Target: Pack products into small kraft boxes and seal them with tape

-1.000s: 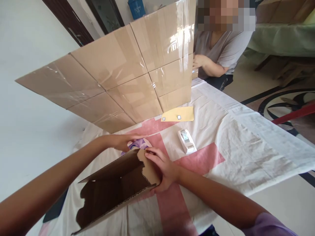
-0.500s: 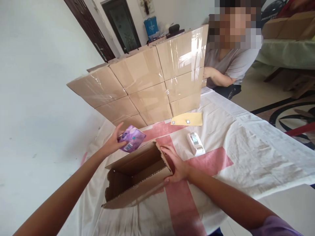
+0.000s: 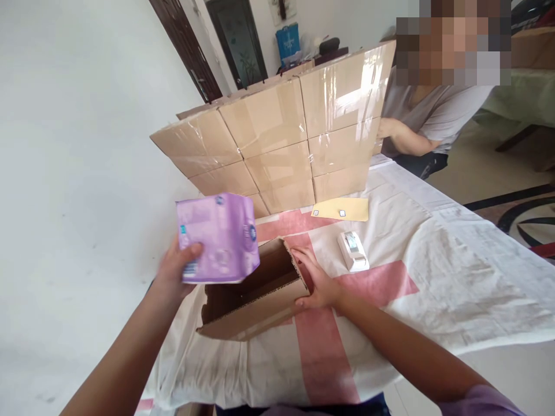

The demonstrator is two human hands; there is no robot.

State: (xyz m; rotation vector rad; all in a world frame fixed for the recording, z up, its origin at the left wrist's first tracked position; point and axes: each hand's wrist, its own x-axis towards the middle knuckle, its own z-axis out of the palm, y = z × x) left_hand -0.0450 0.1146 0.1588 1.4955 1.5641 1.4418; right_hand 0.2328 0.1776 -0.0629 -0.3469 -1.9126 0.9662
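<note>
My left hand (image 3: 176, 270) grips a soft purple packet (image 3: 219, 237) by its lower left corner and holds it up above the left side of an open brown cardboard box (image 3: 255, 297). The box lies on a white and pink cloth (image 3: 390, 283) with its open top facing up. My right hand (image 3: 315, 278) rests flat against the box's right end, fingers stretched along the cardboard.
A stack of taped cardboard cartons (image 3: 286, 138) stands behind the box. A yellow envelope (image 3: 342, 209) and a white tape dispenser (image 3: 353, 251) lie to the right. Another person (image 3: 429, 115) in a grey shirt sits behind the cartons. A white wall runs along the left.
My left hand has lifted the purple packet from behind the box up and to the left, turning its face toward me. The right hand stays on the box's end.
</note>
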